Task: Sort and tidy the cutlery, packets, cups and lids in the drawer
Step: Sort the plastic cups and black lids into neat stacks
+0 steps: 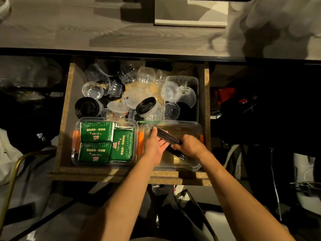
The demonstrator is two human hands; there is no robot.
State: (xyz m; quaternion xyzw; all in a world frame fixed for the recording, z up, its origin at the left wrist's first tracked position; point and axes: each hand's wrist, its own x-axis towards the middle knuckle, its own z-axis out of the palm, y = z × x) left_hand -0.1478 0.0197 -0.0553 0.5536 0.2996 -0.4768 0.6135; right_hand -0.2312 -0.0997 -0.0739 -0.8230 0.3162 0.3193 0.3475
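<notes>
In the head view, an open drawer is seen at the centre of the frame, below the edge of a grey tabletop. At lower centre, a bundle of black cutlery is held over a clear tray at the drawer's front right. The left hand is spread with the palm up beneath the bundle, its fingers cradling the upper ends; the right hand is curled over the bundle's lower part and grips it. Whether the pieces are forks or spoons cannot be told.

Just left of that tray, 3 green packets are laid flat in a second clear tray, and look sorted already. In the upper half of the drawer, clear cups and lids lie jumbled, some with black lids, and a few sit in a clear tub at upper right.

The step in hand is judged to be squaring up the cutlery. It would be done well if the ends were levelled against the left palm, the bundle lowered lengthwise along the tray and released only once it rests on the bottom, so nothing fans out.
</notes>
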